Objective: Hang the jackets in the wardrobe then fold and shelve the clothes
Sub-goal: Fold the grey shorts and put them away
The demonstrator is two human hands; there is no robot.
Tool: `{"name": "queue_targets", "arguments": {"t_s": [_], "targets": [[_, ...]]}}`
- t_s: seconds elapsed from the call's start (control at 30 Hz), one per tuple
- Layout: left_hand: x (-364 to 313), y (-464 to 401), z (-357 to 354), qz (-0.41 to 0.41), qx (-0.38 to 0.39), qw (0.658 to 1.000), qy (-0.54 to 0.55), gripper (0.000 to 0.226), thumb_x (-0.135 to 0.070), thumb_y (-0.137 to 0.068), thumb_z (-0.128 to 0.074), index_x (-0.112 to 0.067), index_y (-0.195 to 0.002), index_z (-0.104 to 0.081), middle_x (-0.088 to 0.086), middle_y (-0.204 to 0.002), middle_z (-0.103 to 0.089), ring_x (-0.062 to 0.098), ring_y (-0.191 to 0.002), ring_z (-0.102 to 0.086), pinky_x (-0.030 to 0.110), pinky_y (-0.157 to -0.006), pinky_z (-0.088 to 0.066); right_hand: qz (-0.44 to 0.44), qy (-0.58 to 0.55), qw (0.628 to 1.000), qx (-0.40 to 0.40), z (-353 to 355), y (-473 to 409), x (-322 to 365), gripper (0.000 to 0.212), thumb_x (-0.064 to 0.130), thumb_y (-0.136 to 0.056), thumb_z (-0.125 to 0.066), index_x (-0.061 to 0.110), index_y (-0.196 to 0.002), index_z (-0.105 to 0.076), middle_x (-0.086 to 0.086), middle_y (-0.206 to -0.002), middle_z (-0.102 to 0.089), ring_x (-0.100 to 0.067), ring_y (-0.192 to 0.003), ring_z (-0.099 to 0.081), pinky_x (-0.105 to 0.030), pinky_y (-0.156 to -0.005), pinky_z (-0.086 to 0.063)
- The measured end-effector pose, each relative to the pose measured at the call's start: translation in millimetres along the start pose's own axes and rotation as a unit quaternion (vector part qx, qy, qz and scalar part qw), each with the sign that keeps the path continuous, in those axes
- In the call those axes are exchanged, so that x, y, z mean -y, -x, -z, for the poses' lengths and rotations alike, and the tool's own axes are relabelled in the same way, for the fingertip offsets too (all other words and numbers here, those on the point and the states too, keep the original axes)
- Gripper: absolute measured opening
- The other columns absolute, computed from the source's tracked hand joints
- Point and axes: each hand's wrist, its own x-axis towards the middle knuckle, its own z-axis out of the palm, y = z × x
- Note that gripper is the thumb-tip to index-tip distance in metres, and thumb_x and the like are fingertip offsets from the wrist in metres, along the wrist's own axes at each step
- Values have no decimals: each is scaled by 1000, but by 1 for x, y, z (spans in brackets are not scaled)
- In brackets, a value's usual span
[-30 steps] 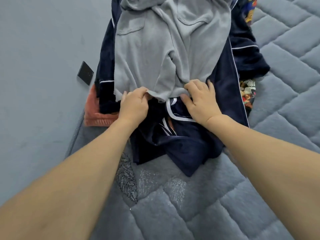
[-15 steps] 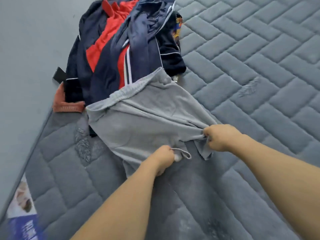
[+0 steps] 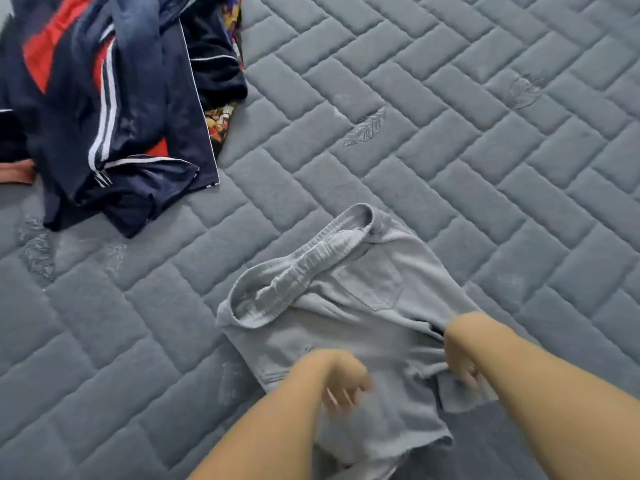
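Head | clothes pile [image 3: 110, 109] far-left | grey shorts [image 3: 346, 306] apart | mattress [image 3: 450, 133]

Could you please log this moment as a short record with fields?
surface: grey quilted mattress
garment in work: grey shorts, lying apart from the pile, waistband away from the person
left hand: over the shorts, blurred, grip unclear
right hand: fingers curled into the shorts' leg fabric
clothes pile: navy and red garments, upper left
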Motion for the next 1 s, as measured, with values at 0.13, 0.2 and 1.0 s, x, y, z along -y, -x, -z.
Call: {"name": "queue_targets", "arguments": {"t_s": [0.13, 0.2, 1.0], "targets": [[32, 30, 93, -50, -431, 896, -95, 35, -26, -86, -54, -15, -120, -53, 11, -124, -57, 31, -118, -52, 39, -95, -46, 122, -181, 909, -356, 52, 10, 8, 36, 26, -90, -49, 15, -124, -56, -9, -127, -55, -30, -118, -52, -36, -95, -44], [53, 37, 121, 4, -487, 845, -223, 55, -41, -83, -59, -21, -130, -39, 7, -132, -41, 30, -125, -38, 46, -98, -39, 169, -268, 787, -530, 91, 13, 19, 53, 24, -88, -53, 16, -138, -40, -11, -138, -45, -32, -127, -44, -43, -102, -42], [36, 70, 237, -20, -125, 969, -213, 43, -10, -79, -45, -32, -112, -63, -3, -110, -67, 21, -96, -67, 41, -85, -58, 318, -525, 748, -251, 247, 79, -57, 36, -22, -71, -34, 1, -90, -55, -22, -90, -54, -37, -85, -57, -40, -73, -45]]}}
